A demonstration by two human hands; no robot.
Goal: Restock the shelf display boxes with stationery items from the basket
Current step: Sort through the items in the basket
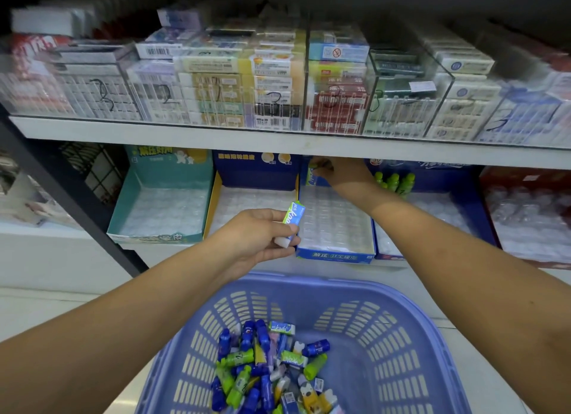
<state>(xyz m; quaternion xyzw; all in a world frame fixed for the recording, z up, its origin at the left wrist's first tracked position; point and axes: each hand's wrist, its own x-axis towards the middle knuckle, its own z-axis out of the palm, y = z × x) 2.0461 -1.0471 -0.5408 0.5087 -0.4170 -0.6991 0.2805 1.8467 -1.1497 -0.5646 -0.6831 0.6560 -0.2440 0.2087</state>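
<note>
A purple plastic basket (386, 345) sits low in front of me, holding several small erasers and bottle-shaped items (265, 370). My left hand (259, 234) hovers above it, shut on a green-and-blue sleeved eraser (293, 218). My right hand (343, 174) reaches deep into the back of the blue display box (335, 254) on the lower shelf, its fingers pinching a similar eraser (313, 175) at the box's rear left corner. The box's clear tray looks otherwise bare.
A teal display box (154, 209) and a blue-yellow box (244, 203) stand left of it. To the right, another blue box holds green bottle-shaped items (394, 182), then a red box (531, 216). The upper shelf (216, 138) carries clear bins of packaged stock.
</note>
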